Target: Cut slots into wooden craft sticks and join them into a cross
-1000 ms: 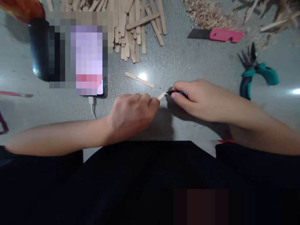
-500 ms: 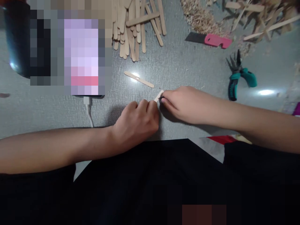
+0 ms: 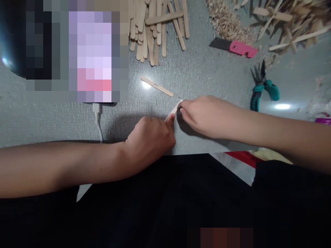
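My left hand [image 3: 152,137] is closed around the lower end of a wooden craft stick [image 3: 170,114], its index finger pressed along the stick near the table's front edge. Opposite it, my right hand [image 3: 201,113] is pinched on a small dark piece [image 3: 179,106] at the stick's upper end. Most of that piece is hidden by my fingers, so its kind cannot be made out. Just above the hands lies a second craft stick [image 3: 157,87], with a small slot cut near its middle.
Loose craft sticks [image 3: 152,34] are piled at the back. Wood shavings [image 3: 227,20], a pink-handled cutter [image 3: 240,49], teal-handled pliers [image 3: 262,86] and crossed stick pieces [image 3: 281,17] lie to the right. On the left are a blurred-out phone [image 3: 93,51] and its white cable [image 3: 98,124].
My left index finger has stretched out along the stick, exposing more of it. My right hand has barely moved, still pinching the dark piece. The whole view has shifted slightly.
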Action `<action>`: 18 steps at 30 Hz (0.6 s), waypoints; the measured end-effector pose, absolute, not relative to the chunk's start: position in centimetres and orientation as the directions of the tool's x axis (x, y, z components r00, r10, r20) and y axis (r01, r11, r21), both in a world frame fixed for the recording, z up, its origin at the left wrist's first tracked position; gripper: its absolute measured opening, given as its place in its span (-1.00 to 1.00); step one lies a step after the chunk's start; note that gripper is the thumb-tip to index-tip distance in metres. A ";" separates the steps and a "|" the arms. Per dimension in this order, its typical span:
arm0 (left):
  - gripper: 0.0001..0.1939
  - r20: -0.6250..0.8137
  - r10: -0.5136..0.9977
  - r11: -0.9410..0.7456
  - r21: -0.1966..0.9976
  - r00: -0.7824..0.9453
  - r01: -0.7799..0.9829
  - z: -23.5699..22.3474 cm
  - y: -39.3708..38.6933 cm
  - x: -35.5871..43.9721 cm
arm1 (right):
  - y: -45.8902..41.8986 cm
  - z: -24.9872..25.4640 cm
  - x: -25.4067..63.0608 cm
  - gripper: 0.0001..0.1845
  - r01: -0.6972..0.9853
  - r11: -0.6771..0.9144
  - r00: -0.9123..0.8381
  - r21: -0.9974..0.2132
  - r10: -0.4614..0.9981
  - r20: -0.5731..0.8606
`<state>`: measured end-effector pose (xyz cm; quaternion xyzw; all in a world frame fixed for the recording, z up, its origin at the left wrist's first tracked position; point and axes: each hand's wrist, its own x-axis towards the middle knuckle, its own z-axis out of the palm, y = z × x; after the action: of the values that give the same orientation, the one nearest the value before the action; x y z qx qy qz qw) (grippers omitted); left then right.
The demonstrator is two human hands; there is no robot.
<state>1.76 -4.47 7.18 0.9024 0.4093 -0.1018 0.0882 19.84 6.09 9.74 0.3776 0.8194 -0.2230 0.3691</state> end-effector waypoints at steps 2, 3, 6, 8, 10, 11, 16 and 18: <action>-0.35 -0.350 0.695 -0.637 0.106 0.629 0.763 7.7 -4.3 1.6 | 6.3 10.0 19.4 -0.64 0.765 0.641 -0.428 -0.061 0.435 -0.792; -0.31 -0.386 0.681 -0.632 0.119 0.622 0.766 7.9 -4.1 1.5 | 6.5 10.1 19.2 -0.67 0.753 0.655 -0.424 -0.056 0.420 -0.802; -0.16 -0.445 0.644 -0.628 0.158 0.622 0.762 8.5 -3.8 1.2 | 7.2 10.3 18.6 -0.66 0.717 0.694 -0.423 -0.060 0.365 -0.829; -0.10 -0.447 0.627 -0.628 0.195 0.638 0.753 8.9 -3.6 0.9 | 7.7 10.4 18.1 -0.60 0.692 0.719 -0.416 -0.060 0.330 -0.848; -0.10 -0.409 0.642 -0.616 0.227 0.648 0.754 9.1 -3.4 0.7 | 8.2 10.3 17.7 -0.56 0.665 0.745 -0.397 -0.050 0.297 -0.868; -0.10 -0.396 0.648 -0.610 0.243 0.651 0.754 9.2 -3.3 0.6 | 8.4 10.3 17.6 -0.54 0.656 0.753 -0.394 -0.052 0.283 -0.875; -0.17 -0.390 0.633 -0.567 0.356 0.669 0.743 9.2 -2.7 0.2 | 9.1 9.7 17.9 -0.50 0.660 0.735 -0.457 -0.151 0.234 -0.858; -0.23 -0.380 0.633 -0.559 0.379 0.675 0.738 9.3 -2.4 0.0 | 8.9 9.7 17.9 -0.47 0.697 0.692 -0.478 -0.189 0.252 -0.842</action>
<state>0.04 -2.44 9.30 0.8772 0.3906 -0.1004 0.2606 17.92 8.92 9.70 0.2900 0.8178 -0.2646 0.4208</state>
